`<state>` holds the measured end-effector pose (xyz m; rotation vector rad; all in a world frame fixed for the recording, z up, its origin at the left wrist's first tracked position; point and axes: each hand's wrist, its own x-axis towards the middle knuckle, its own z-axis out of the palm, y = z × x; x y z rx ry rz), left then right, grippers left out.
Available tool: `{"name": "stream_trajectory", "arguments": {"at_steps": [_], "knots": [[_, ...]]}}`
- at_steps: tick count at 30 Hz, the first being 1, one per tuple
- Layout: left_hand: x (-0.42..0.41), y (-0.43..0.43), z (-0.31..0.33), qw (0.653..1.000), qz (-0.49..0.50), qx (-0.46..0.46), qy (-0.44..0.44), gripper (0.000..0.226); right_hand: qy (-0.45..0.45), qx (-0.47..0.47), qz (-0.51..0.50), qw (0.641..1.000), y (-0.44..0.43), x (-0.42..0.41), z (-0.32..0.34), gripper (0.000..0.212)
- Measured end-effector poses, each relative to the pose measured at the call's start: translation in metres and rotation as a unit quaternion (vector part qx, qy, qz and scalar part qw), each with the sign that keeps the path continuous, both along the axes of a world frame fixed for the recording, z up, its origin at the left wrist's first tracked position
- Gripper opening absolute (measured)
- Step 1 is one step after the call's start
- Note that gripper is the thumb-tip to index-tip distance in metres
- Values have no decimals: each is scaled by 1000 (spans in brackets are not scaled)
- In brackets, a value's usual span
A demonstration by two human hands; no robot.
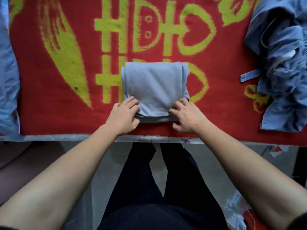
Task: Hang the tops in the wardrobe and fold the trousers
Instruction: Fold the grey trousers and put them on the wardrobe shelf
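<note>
Clock directions are read over the head view, with 12 o'clock at the far side of the worktop.

1. The grey-edged worktop (66, 138) carries a red pile blanket with yellow-green lettering and heart motifs (49, 113), which covers almost all of its visible surface.
2. The folded pale grey-blue trousers (154, 85) lie flat on the blanket near the centre of the view, slightly toward 12 o'clock and close to the near edge of the worktop. They form a compact, roughly square packet. A darker grey band (156, 119) shows along the packet's 6 o'clock edge.
3. The left hand (123, 116) is at the 7 o'clock corner of the packet. Its fingers are curled over the top layer and its thumb is tucked at the lower edge, so it pinches that corner.
4. The right hand (186, 117) is at the 5 o'clock corner. Its fingers are bent onto the edge of the cloth, with the thumb below, so it grips that corner.
5. A crumpled heap of blue woven garments (279, 63) lies at 2 to 3 o'clock, well apart from the packet. A loose strap (249, 76) points toward the centre.
6. A blue cloth (8, 80) runs along the 9 o'clock border. Whether it is a garment cannot be told.
7. The person's black-clad legs (141, 180) stand at 6 o'clock, below the worktop edge
</note>
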<state>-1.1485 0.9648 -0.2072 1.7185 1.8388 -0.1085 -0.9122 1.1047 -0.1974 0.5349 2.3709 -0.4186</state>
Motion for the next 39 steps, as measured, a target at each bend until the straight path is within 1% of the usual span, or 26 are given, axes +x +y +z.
{"name": "stream_trajectory", "arguments": {"at_steps": [1,3,5,7,8,9,10,11,12,13,14,16,18,20,22,24,26,27,29,31,33,34,35,36,38,39], "knots": [[-1,2,0,1000,11,3,-4,28,-5,-8,-2,1000,2,-2,2,56],[-5,12,4,1000,7,21,12,23,-15,-36,-19,999,11,-9,7,47],[-12,33,12,1000,8,12,16,28,-46,-91,-53,993,28,-23,17,36],[-23,61,18,997,70,-14,-26,26,-68,-159,-126,977,54,-41,25,28],[-30,76,20,993,108,-18,-42,26,-55,-181,-171,967,70,-50,29,24],[-37,92,22,990,133,-7,-43,29,-21,-185,-214,959,86,-58,31,20],[-44,108,22,989,143,15,-33,33,25,-171,-255,951,101,-67,33,17],[-51,124,22,989,145,31,-18,38,72,-145,-287,944,115,-75,33,18],[-56,140,21,989,146,33,-12,46,106,-119,-307,938,127,-83,31,26],[-59,155,20,988,153,9,-21,55,122,-104,-316,935,138,-91,27,37],[-62,167,17,985,162,-35,-40,65,118,-102,-315,936,147,-99,22,49],[-66,183,9,976,151,-136,-76,83,70,-127,-301,942,158,-115,11,67],[-67,188,-3,968,109,-207,-84,87,10,-159,-280,947,161,-124,0,77],[-69,188,-13,969,81,-221,-74,89,-34,-172,-249,952,159,-128,-8,84],[-71,185,-13,978,63,-195,-48,97,-62,-168,-211,961,155,-128,-11,93],[-70,182,-7,982,43,-184,-27,114,-72,-145,-176,971,150,-126,-8,110],[-65,181,2,977,13,-214,-14,135,-77,-135,-161,975,144,-123,-5,131],[-62,178,6,972,-5,-235,-6,141,-82,-138,-155,975,140,-122,-3,140],[-52,170,10,963,-38,-265,19,139,-99,-140,-142,975,127,-118,-2,152],[-41,155,10,960,-57,-268,50,131,-121,-124,-132,976,111,-112,-5,155],[-31,135,9,962,-65,-257,68,111,-138,-111,-128,976,94,-106,-8,150],[-26,126,9,965,-68,-243,74,97,-143,-110,-125,976,87,-102,-8,142],[-21,118,10,969,-70,-223,82,81,-145,-110,-121,976,81,-100,-8,126],[-17,112,11,973,-71,-199,91,67,-144,-101,-109,978,75,-98,-5,106],[-11,102,16,980,-61,-165,94,47,-113,-55,-72,989,66,-97,3,65],[-10,97,22,982,-48,-159,86,39,-90,-30,-55,994,62,-96,9,50]]}}
